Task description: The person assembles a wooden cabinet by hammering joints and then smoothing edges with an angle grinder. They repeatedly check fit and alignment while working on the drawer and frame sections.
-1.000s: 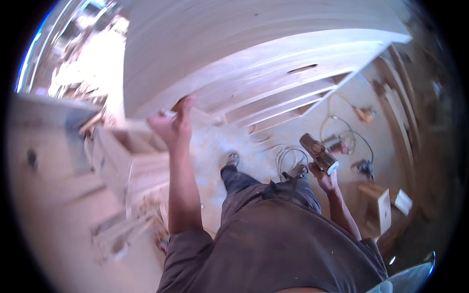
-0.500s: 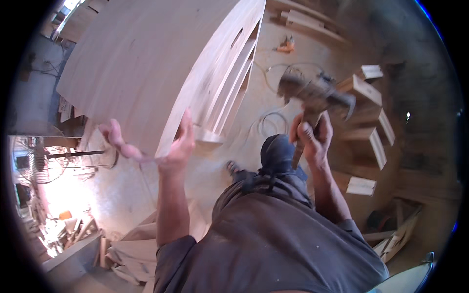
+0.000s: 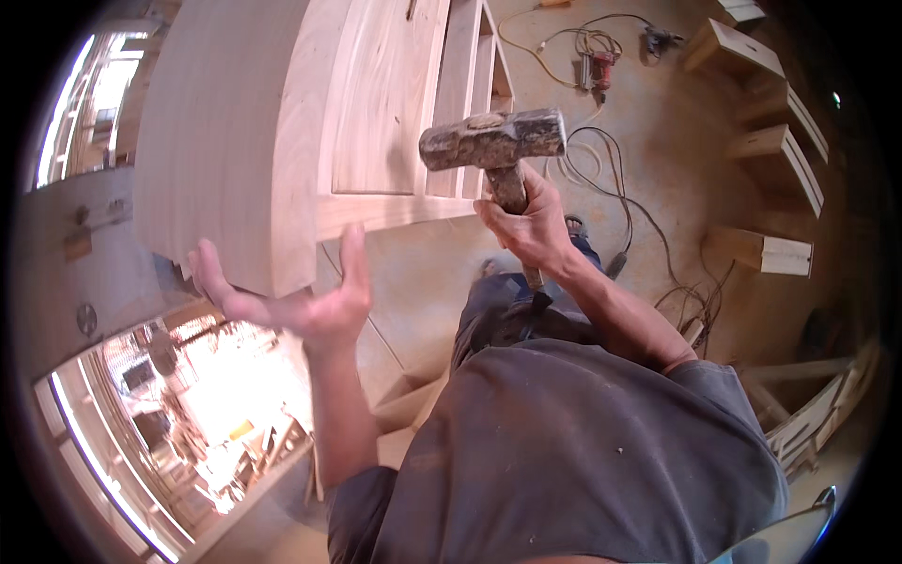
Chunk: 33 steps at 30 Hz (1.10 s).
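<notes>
My right hand [image 3: 537, 226] is wrapped round the handle of a heavy short-handled hammer [image 3: 492, 139]. Its worn, double-faced head is held up in front of the lower part of a pale wooden cabinet [image 3: 225, 122]; whether the two touch I cannot tell. The cabinet has a broad side panel, a framed panel and open slots. My left hand [image 3: 329, 310], slightly blurred, is open with thumb and fingers spread, palm up by the cabinet's near corner. Nothing lies in it, and contact with the wood is unclear.
Several wooden drawer-like boxes [image 3: 785, 155] stand along the right. A red power tool [image 3: 601, 70], a dark power tool [image 3: 660, 42] and loose cables [image 3: 625, 188] lie on the floor beyond. Wooden frames [image 3: 813, 414] lean at lower right. Wood scraps [image 3: 268, 451] lie in bright light at lower left.
The view has turned, and the cabinet now shows more of its framed face. My right hand has brought the hammer left, to the cabinet. My left hand stays open by the corner.
</notes>
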Tool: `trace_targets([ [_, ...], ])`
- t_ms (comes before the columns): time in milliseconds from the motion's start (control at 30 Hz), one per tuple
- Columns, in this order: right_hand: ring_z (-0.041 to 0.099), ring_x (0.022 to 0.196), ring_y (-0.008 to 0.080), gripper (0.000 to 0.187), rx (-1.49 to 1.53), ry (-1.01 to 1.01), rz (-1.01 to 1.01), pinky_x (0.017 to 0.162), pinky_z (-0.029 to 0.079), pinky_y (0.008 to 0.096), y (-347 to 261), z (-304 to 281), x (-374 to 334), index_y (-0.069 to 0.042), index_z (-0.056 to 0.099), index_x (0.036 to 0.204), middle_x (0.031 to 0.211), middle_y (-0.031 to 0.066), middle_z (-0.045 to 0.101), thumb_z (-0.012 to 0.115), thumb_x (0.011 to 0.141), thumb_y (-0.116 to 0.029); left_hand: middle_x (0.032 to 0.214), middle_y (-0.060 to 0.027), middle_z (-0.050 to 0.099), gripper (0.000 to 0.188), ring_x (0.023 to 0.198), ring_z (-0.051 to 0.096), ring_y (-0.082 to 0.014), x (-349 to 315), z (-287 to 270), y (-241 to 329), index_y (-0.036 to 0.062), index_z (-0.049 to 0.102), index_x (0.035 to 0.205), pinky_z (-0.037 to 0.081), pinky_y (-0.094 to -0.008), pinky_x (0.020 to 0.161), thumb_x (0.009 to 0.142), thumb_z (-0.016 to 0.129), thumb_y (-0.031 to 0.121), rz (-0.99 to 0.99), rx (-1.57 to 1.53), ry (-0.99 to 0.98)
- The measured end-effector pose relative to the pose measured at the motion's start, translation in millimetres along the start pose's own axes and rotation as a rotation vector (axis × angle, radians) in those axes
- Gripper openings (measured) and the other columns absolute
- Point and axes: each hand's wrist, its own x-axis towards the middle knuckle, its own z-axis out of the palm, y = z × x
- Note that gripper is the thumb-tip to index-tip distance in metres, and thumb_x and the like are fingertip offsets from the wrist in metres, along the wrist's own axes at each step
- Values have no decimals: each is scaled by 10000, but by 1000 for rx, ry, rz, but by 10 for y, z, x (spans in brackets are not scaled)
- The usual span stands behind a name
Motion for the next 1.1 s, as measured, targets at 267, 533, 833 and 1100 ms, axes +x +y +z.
trace_targets([
  [267, 531, 526, 108, 396, -23, 209, 98, 470, 426, 283, 209, 506, -128, -7, 588, 1207, 674, 12, 545, 659, 823, -70, 1442, -112, 543, 447, 1435, 386, -221, 132, -357, -110, 105, 568, 1391, 103, -462, 1251, 957, 638, 184, 749, 224, -343],
  [533, 541, 508, 111, 206, 6, 293, 15, 441, 427, 309, 40, 486, -261, 12, 567, 976, 654, 17, 539, 649, 808, -74, 1351, -178, 631, 402, 1318, 537, -308, 733, -201, 199, 37, 666, 1278, 168, -487, 1236, 946, 561, 237, 1440, 783, -440],
  [833, 535, 477, 131, 238, 126, 348, 30, 438, 440, 322, 128, 663, -311, 40, 586, 997, 641, 32, 545, 609, 791, -78, 1259, -286, 632, 349, 1238, 579, -405, 742, -60, 17, -29, 607, 1218, 364, -490, 1158, 949, 531, 179, 1558, 660, -382],
  [1100, 505, 441, 115, 120, 369, 775, -79, 420, 399, 285, 5, 18, -660, 6, 593, 732, 559, 22, 521, 617, 816, -76, 1242, -295, 640, 296, 1212, 597, -415, 716, -53, -25, -17, 611, 1163, 379, -491, 1144, 945, 533, 167, 1552, 627, -386],
])
